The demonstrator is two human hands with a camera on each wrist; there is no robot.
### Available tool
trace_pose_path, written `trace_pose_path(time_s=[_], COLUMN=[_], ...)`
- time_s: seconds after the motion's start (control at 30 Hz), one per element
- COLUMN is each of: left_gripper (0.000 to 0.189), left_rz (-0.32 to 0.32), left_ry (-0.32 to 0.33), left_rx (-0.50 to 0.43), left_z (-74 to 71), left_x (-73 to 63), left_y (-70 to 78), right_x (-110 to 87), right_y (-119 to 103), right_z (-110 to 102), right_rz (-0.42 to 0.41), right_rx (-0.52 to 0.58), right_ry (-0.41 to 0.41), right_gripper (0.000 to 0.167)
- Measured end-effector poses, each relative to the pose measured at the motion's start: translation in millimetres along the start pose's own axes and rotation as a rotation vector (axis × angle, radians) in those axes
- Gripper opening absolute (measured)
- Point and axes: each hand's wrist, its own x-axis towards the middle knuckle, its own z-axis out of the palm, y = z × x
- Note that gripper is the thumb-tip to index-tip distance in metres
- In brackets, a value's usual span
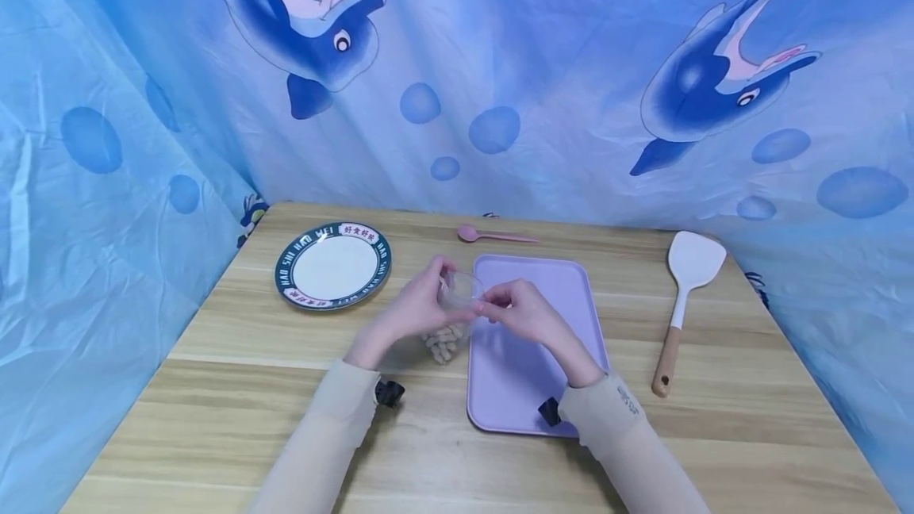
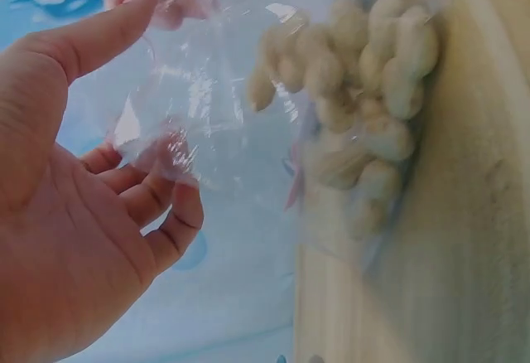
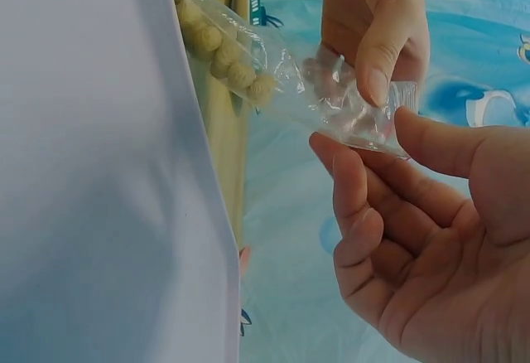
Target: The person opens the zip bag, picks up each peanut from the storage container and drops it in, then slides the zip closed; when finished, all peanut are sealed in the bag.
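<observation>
A clear plastic bag hangs upright between the two hands, its upper part open and spread. Peanuts in their shells fill its lower end, which is close over the wooden table beside the tray's left edge. My left hand grips the bag's upper side, thumb on one face and curled fingers on the other. My right hand pinches the opposite upper edge between thumb and forefinger, as the right wrist view shows. Below the hands, the peanuts are partly hidden by the left hand.
A lavender tray lies under the right hand and forearm. To the left is a white plate with a dark green, lettered rim. A pink spoon lies at the back; a white turner with a wooden handle lies on the right.
</observation>
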Motion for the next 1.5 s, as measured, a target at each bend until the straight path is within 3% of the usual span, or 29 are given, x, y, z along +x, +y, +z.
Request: trace_pose_path(time_s=[0.3, 0.57, 0.7, 0.9, 1.03, 1.2, 1.5], left_gripper=[0.056, 0.040, 0.034, 0.024, 0.021, 0.022, 0.017], left_rz=[-0.023, -0.013, 0.018, -0.021, -0.045, -0.070, -0.107], left_ry=[-0.015, -0.058, -0.066, -0.059, -0.036, -0.029, -0.010], left_rx=[-0.059, -0.127, -0.175, -0.302, -0.328, -0.311, -0.303], left_z=[-16.7, -21.7, -23.0, -25.0, -24.6, -23.6, -19.0], left_x=[-5.6, -7.9, -7.6, -7.3, -7.7, -7.6, -6.1], left_y=[4.2, 6.2, 7.8, 14.1, 17.7, 21.1, 20.4], right_x=[-0.6, -5.0, -4.5, 0.8, 3.6, 5.9, 6.1], right_y=[1.7, 0.6, 1.6, 4.9, 1.2, -1.1, -1.7], right_z=[-3.4, -5.1, -5.1, 2.7, 9.2, 13.1, 15.4], right_rz=[-0.034, -0.021, 0.020, 0.092, 0.143, 0.152, 0.155], right_rx=[0.066, 0.147, 0.244, 0.463, 0.549, 0.560, 0.533], right_ry=[0.002, 0.034, 0.058, 0.118, 0.173, 0.225, 0.220], right_gripper=[0.021, 0.020, 0.022, 0.023, 0.025, 0.024, 0.019])
